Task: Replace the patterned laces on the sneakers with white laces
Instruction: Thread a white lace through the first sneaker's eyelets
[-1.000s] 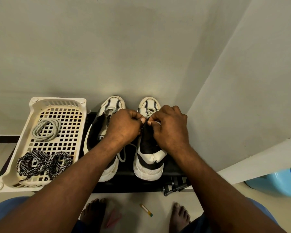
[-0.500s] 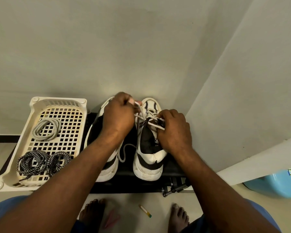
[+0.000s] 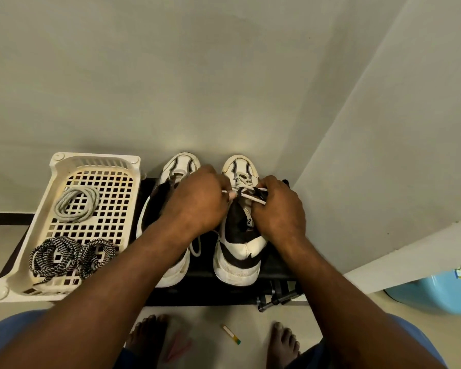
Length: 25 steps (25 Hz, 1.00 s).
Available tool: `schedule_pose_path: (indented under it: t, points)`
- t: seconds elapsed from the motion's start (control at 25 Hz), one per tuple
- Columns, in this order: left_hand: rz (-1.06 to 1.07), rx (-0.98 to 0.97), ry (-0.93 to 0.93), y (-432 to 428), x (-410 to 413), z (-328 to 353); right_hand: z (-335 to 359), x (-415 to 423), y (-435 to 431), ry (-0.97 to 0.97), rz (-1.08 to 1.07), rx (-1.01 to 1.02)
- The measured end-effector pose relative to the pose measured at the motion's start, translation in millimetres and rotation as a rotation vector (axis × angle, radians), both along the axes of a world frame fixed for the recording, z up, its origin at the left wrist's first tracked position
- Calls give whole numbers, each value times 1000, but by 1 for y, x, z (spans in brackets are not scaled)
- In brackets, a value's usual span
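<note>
Two white-and-black sneakers stand side by side on a black bench, toes to the wall. The right sneaker (image 3: 240, 251) carries a white lace (image 3: 253, 197) across its eyelets. My left hand (image 3: 197, 203) pinches one end of that lace by its tip. My right hand (image 3: 280, 209) grips the other strand at the sneaker's tongue. My left arm hides much of the left sneaker (image 3: 180, 166), and a loop of white lace hangs beside it. Two coiled black-and-white patterned laces (image 3: 69, 255) and one coiled white lace (image 3: 76, 205) lie in a cream basket (image 3: 24, 265).
The black bench (image 3: 205, 294) stands against a pale wall, with a second wall close on the right. A light blue tub (image 3: 442, 291) sits at the right edge. A small stick-like item (image 3: 231, 334) and my bare feet are on the floor below.
My left hand has come down from the toe area to the right sneaker's eyelets with the lace tip. My right hand has shifted slightly up and holds the other strand.
</note>
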State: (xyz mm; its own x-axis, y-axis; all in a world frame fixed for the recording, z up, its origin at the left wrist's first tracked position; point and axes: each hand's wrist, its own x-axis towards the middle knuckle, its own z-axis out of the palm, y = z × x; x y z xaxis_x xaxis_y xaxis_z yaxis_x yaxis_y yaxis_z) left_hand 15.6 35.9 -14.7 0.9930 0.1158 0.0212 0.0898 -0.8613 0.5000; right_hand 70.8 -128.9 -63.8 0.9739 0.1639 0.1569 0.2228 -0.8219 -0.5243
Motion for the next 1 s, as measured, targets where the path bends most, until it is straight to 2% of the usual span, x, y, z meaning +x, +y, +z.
schedule_pose_path:
  t: [0.04,0.16,0.2,0.24,0.28,0.4,0.48,0.6,0.68,0.76,0.8,0.92,1.0]
  points:
    - [25,-205,-51,1,1,3,-1,0,0,1,-3,4]
    - [21,-1185,-67,6,-4,28,-3,2,0,0,-7,41]
    - [-44,-1404,-71,9,-8,36,-3,2,0,2,-6,51]
    - [-84,-1481,-75,13,-11,41,-2,2,1,8,-4,58]
    - [-81,-1450,-74,16,-12,42,-2,1,1,6,-4,63]
    - [53,-1056,-47,16,-9,31,-3,1,0,-1,-11,64]
    - [97,-887,-59,15,-10,27,-1,3,-2,32,0,85]
    - [107,-580,-63,12,-11,25,5,8,-7,124,37,208]
    - [203,-303,-121,15,-7,19,11,9,-10,142,70,274]
    - [185,-22,-229,20,3,4,16,10,-10,135,106,295]
    - [129,77,-213,21,7,-3,18,10,-10,131,116,298]
    - [7,307,9,16,16,-23,18,10,-11,140,96,300]
    - [5,298,68,12,18,-21,17,13,-11,154,68,324]
